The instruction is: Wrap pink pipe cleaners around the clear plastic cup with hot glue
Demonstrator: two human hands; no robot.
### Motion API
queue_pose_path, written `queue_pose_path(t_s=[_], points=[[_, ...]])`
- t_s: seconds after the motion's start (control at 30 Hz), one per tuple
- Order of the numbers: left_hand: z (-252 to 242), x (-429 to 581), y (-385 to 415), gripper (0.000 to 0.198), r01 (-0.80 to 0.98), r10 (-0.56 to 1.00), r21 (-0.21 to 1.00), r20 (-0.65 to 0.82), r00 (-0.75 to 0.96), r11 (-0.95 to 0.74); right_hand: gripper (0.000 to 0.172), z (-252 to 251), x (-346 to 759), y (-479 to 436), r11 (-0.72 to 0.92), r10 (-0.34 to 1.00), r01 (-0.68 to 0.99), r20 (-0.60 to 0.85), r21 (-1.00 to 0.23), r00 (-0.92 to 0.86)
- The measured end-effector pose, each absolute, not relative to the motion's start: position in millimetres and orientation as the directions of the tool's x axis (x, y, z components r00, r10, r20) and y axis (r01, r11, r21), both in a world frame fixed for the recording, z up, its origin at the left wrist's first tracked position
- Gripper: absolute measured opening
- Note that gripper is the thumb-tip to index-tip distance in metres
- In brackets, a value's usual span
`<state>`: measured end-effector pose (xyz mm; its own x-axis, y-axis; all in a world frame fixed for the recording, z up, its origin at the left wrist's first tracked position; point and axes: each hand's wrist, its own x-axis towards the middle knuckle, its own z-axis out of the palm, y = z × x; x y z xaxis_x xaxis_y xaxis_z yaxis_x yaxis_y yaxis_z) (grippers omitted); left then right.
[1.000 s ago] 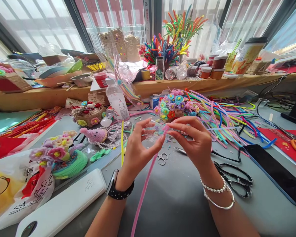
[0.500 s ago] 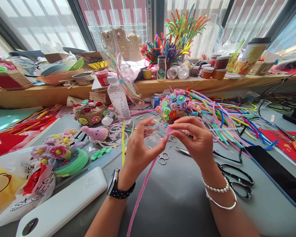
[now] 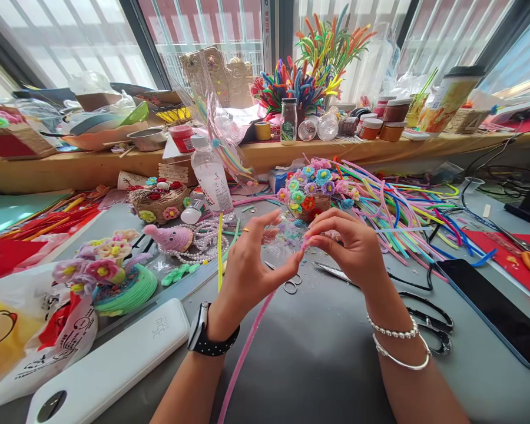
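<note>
A long pink pipe cleaner [image 3: 245, 356] runs up from the table's front edge, passes behind my left hand and ends at my fingertips. My left hand [image 3: 254, 262] has its thumb against the pink end, with its index finger arched above. From the other side, my right hand [image 3: 347, 244] pinches the same end between thumb and fingers. The tip itself is small and partly hidden by the fingers. Behind them lies a clear plastic bag [image 3: 286, 234] of small coloured bits. Small scissors [image 3: 291, 285] rest below the hands, and black-handled scissors [image 3: 430, 312] lie by my right wrist.
A heap of coloured pipe cleaners [image 3: 401, 218] spreads at the back right, beside a flower-covered basket [image 3: 311, 191]. A phone [image 3: 490, 309] lies right. A white power bank [image 3: 115, 365], a green crocheted piece [image 3: 126, 291] and a water bottle [image 3: 212, 182] stand left.
My right fingers have shifted slightly and now press closer to my left thumb at the pink end. The pipe cleaner's lower part has swung a little left.
</note>
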<state>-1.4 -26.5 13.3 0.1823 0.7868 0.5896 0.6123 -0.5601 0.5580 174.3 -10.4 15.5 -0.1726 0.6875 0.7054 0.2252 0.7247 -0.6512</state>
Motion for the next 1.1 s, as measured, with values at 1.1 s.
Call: queue_pose_path(t_s=[1.1], points=[[15.3,-3.2,-27.1,0.060,0.660,0.596,0.334,0.773,0.216,-0.673,0.013,16.5,179.1,-13.5,0.750,0.661,0.151,0.726,-0.644,-0.190]])
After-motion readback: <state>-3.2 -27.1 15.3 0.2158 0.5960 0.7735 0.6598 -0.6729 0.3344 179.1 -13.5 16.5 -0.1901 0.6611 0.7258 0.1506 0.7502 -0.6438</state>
